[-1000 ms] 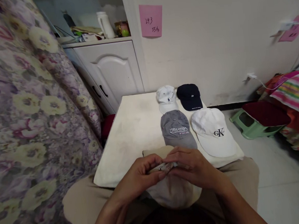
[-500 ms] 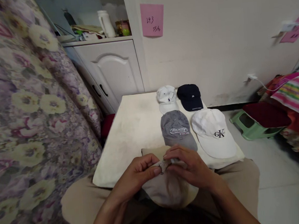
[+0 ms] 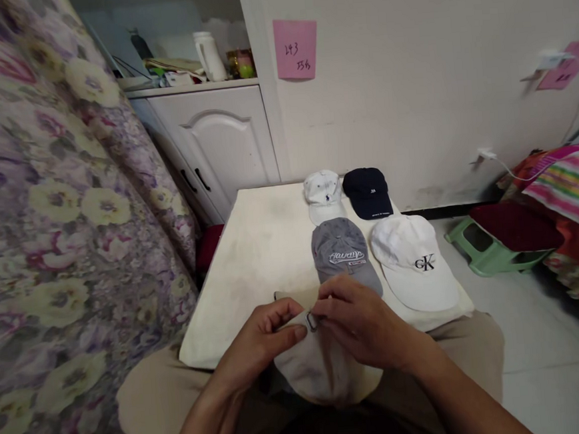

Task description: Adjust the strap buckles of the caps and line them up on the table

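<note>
A beige baseball cap (image 3: 326,373) rests over my lap at the table's near edge. My left hand (image 3: 265,336) pinches the cap's rim, its thumb beside a small metal buckle (image 3: 311,321). Just right of that buckle, my right hand (image 3: 360,320) has its fingers pressed together on the strap end, which they mostly hide. Beyond my hands lies a grey cap (image 3: 341,253) with white lettering. To its right is a white cap (image 3: 408,261) marked CK. Farther back sit a small white cap (image 3: 324,194) and a navy cap (image 3: 368,192).
The table (image 3: 252,247) has a cream cover and stands against the wall. A floral curtain (image 3: 70,227) hangs close on the left, by a white cabinet (image 3: 217,136). On the right floor is a green stool (image 3: 487,248) with a dark red top.
My right fingers have shifted left to the buckle, and the strap that showed between my hands is now mostly covered. The view has tilted up slightly.
</note>
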`<state>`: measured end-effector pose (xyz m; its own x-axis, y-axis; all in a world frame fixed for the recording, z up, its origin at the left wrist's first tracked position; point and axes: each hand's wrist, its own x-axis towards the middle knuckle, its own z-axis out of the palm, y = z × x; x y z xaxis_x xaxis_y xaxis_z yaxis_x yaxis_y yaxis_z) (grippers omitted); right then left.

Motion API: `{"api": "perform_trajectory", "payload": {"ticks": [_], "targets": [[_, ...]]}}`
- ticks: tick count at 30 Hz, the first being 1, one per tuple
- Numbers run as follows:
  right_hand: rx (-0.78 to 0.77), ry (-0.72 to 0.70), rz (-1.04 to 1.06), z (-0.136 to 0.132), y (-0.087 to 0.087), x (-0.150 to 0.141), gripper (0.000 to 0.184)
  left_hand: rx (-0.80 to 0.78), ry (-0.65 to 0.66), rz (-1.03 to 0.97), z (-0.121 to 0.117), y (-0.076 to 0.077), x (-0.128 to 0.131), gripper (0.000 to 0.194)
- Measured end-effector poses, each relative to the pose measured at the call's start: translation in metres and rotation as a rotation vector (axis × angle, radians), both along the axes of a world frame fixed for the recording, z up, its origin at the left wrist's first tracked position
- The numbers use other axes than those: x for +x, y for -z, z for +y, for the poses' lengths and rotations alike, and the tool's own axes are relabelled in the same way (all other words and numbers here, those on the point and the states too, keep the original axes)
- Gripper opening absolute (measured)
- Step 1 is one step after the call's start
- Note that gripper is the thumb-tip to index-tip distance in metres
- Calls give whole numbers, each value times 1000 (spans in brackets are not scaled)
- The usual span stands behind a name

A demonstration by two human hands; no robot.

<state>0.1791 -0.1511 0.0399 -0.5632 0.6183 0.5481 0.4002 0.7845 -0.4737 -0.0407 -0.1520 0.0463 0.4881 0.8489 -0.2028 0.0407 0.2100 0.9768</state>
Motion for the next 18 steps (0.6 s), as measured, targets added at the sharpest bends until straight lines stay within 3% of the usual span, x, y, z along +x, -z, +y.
{"api": "perform_trajectory", "payload": {"ticks": [8,18], "targets": [[-96,-112,-22,6,-4,3,22,-3,-80,14,0,6,7,27],[-345,-245,-14,30,-12,7,19,39,-42,76,0,8,7,25]]}}
